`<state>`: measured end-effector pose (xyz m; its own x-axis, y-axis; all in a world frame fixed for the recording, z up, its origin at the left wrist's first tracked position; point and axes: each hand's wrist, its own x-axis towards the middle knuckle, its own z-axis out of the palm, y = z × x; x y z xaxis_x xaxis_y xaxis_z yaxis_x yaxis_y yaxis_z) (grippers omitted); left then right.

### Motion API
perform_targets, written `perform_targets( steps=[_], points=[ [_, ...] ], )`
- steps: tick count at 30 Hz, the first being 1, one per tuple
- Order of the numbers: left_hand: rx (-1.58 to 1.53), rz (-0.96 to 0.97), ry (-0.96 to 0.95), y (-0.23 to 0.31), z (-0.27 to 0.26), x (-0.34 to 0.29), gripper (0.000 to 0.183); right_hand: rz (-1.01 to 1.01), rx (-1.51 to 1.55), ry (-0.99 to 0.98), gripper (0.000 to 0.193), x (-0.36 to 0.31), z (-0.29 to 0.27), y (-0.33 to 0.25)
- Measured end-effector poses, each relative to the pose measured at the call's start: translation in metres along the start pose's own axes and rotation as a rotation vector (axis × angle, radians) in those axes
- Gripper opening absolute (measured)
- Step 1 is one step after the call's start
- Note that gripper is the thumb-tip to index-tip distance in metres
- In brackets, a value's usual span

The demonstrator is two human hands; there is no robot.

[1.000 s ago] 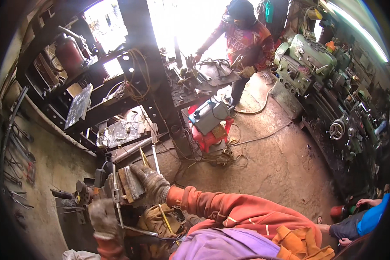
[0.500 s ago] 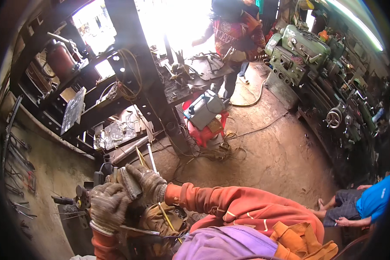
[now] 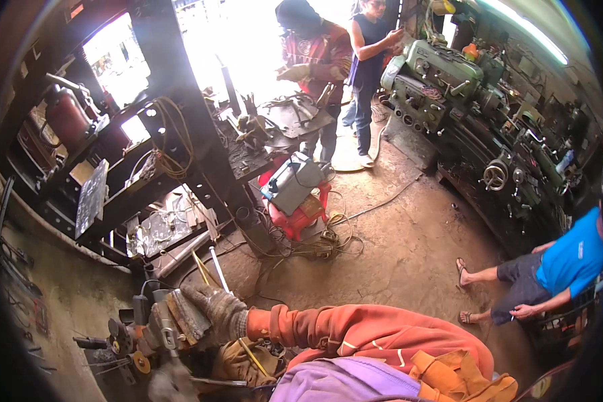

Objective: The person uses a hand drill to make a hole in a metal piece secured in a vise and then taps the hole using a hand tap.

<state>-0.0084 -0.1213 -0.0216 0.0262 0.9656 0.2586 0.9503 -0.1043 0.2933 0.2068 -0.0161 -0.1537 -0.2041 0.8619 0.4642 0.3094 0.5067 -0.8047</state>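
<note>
At 2 o'clock we've got the green lathe [image 3: 447, 70]. Our gloved right hand [image 3: 216, 309] lies against the metal block [image 3: 187, 317], at its 9 o'clock, grip hidden. Our left hand [image 3: 171, 384] is a blur, clasp impossible to tell, nearer the steel tool [image 3: 169, 337] at its 12, long axis 11 to 5.

One gloved left hand [image 3: 171, 383] plus one gloved right hand [image 3: 212, 309], so yeah, two total. Three other people [image 3: 317, 53] around, with two sandals [image 3: 460, 272] on one of them. Then it's one green lathe [image 3: 442, 72] with one big handwheel [image 3: 495, 175], one red stool [image 3: 291, 226], one grey box [image 3: 295, 189], one red jack [image 3: 67, 118] and one lit tube light [image 3: 528, 31].
</note>
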Motion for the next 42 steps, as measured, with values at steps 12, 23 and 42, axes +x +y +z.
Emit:
perform_targets(
  steps=[12, 23, 42],
  points=[
    [-0.013, 0.849, -0.04, 0.058, -0.028, 0.063, 0.026, -0.4, -0.136, 0.239, 0.094, -0.027, 0.018, 0.0],
    [-0.117, 0.598, -0.047, -0.022, 0.012, 0.091, 0.019, -0.574, -0.219, -0.015, 0.084, -0.002, 0.042, -0.029],
    [-0.171, 0.842, -0.128, 0.052, -0.018, 0.088, 0.024, -0.62, -0.127, 0.144, 0.049, 0.018, 0.041, -0.042]
  ],
)
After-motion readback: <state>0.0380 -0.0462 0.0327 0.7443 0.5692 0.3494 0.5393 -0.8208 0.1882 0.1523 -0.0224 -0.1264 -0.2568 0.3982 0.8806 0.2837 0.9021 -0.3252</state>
